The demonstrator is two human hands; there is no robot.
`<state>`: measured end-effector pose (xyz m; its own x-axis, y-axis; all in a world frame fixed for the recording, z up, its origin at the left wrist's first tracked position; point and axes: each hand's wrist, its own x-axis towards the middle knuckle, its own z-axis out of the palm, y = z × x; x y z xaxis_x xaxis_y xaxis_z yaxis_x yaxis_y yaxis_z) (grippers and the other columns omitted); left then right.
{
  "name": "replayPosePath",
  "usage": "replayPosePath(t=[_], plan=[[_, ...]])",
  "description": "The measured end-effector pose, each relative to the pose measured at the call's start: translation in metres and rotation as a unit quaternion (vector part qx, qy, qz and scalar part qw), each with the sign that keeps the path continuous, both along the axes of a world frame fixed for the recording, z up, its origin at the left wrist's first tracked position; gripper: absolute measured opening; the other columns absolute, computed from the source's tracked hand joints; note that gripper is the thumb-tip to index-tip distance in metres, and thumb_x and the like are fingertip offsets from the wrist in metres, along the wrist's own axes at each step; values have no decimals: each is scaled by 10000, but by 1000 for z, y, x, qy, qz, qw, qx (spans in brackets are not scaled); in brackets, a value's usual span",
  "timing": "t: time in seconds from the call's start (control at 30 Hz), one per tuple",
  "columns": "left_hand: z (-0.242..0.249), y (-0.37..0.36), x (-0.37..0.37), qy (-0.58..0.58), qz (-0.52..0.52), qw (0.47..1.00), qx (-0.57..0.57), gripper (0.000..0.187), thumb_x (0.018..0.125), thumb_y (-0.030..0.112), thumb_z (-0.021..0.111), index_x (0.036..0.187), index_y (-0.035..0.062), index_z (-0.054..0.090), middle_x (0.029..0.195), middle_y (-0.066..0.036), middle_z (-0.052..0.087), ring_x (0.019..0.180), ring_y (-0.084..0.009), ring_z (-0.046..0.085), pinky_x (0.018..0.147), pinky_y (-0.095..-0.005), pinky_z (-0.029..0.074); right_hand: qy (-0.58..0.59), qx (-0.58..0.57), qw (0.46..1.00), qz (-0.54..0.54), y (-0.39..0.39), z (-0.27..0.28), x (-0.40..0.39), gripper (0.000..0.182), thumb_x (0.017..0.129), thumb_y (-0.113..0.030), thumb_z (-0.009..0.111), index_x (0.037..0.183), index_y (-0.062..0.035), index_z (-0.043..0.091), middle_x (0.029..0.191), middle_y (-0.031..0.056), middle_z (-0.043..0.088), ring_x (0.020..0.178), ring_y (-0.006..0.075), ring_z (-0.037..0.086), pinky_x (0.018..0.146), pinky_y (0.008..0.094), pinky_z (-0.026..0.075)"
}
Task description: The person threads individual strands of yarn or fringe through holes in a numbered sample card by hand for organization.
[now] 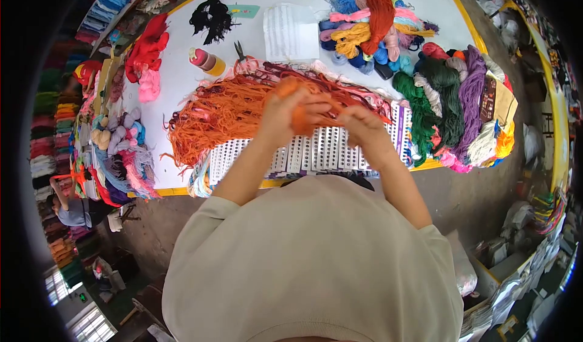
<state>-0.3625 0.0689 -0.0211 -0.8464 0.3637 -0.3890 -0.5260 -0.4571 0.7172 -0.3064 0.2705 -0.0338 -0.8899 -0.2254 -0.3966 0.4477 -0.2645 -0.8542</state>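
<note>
Orange yarn (300, 120) is wrapped in my left hand (282, 114), which is closed around it above the table. A strand bundle of the same yarn stretches across to my right hand (364, 129), whose fingers are closed on it. Beneath and to the left spreads a thick heap of loose orange yarn strands (212, 114), with dark red strands (364, 96) along its far side. Under the heap lie white cards punched with rows of holes (316, 155), lined up along the near table edge.
Skeins in many colours (364, 29) are piled at the back right. Green and purple hanks (446, 96) lie right, red and pink ones (147, 50) left. A thread cone (206, 61), scissors (240, 51), a paper sheet (291, 32) and black yarn (212, 15) rest farther back.
</note>
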Motion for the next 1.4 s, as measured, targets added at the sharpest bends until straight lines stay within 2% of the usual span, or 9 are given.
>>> replayPosePath(t=[0.13, 0.23, 0.43, 0.53, 0.7, 0.73, 0.83, 1.03, 1.4], plan=[[-60, -119, -43, -81, 18, 995, 56, 197, 913, 151, 557, 1061, 27, 596, 952, -91, 671, 592, -47, 550, 463, -169, 414, 153, 203, 934, -249, 70, -58, 9, 159, 954, -244, 560, 941, -89, 591, 964, 19, 616, 824, 101, 555, 790, 276, 468], [-95, -211, -65, -174, 187, 956, 145, 248, 872, 40, 540, 1112, -12, 578, 923, -64, 645, 548, -39, 485, 459, -155, 388, -3, -191, 880, -435, 183, -102, 47, 122, 940, -183, 541, 907, -77, 591, 1178, 125, 610, 1108, 264, 566, 1018, 477, 414], [-177, -456, -73, -12, 254, 941, -224, 347, 880, 31, 471, 1218, 1, 544, 735, -32, 599, 554, -95, 500, 487, -201, 437, -41, 32, 747, -662, 405, -141, 153, 111, 846, -28, 512, 742, -60, 536, 708, 43, 525, 612, 140, 474, 520, 280, 409], [-128, -389, -57, -56, 426, 898, 96, 318, 968, 158, 424, 1228, 7, 528, 574, 39, 430, 480, -45, 391, 426, -186, 380, 1, 286, 561, -777, 386, -67, 150, 147, 829, -40, 484, 683, -58, 480, 643, -5, 449, 534, 91, 383, 451, 292, 344], [-156, -132, -37, -207, 108, 971, 56, 204, 928, 144, 564, 1073, 11, 616, 771, -14, 614, 446, 0, 386, 339, -118, 278, -17, 357, 863, -358, 252, -132, 72, 241, 922, -247, 479, 1067, -96, 597, 909, 10, 579, 760, 108, 504, 612, 257, 398], [-163, -80, -29, -318, 40, 940, 116, 233, 933, 176, 567, 1106, 23, 592, 678, 51, 503, 456, 17, 360, 337, -116, 237, 244, 523, 786, -220, 274, -281, 88, 229, 923, -171, 499, 1117, -73, 571, 863, 97, 632, 780, 242, 608, 665, 390, 479], [-208, 33, -12, -335, -99, 934, -73, 238, 906, 236, 610, 1023, 30, 621, 1023, -85, 653, 498, -20, 434, 344, -135, 269, 71, 452, 889, 20, 137, -212, 7, 146, 923, -215, 528, 1023, -119, 572, 757, 188, 637, 727, 381, 629, 632, 446, 478], [-219, 118, 0, -179, -220, 875, -393, 144, 811, 176, 630, 827, 34, 640, 705, -91, 641, 440, -137, 506, 370, -275, 347, 139, 420, 883, 158, 94, -242, -28, 152, 925, -275, 517, 1000, -149, 556, 852, 154, 657, 798, 375, 636, 689, 461, 495], [-261, 122, -5, -168, -220, 899, -340, 182, 801, 125, 588, 655, 15, 586, 533, -74, 559, 413, -142, 478, 377, -294, 346, 20, 396, 888, 233, 95, -246, -43, 203, 910, -304, 534, 1032, -147, 493, 832, 156, 657, 794, 367, 642, 686, 471, 484]])
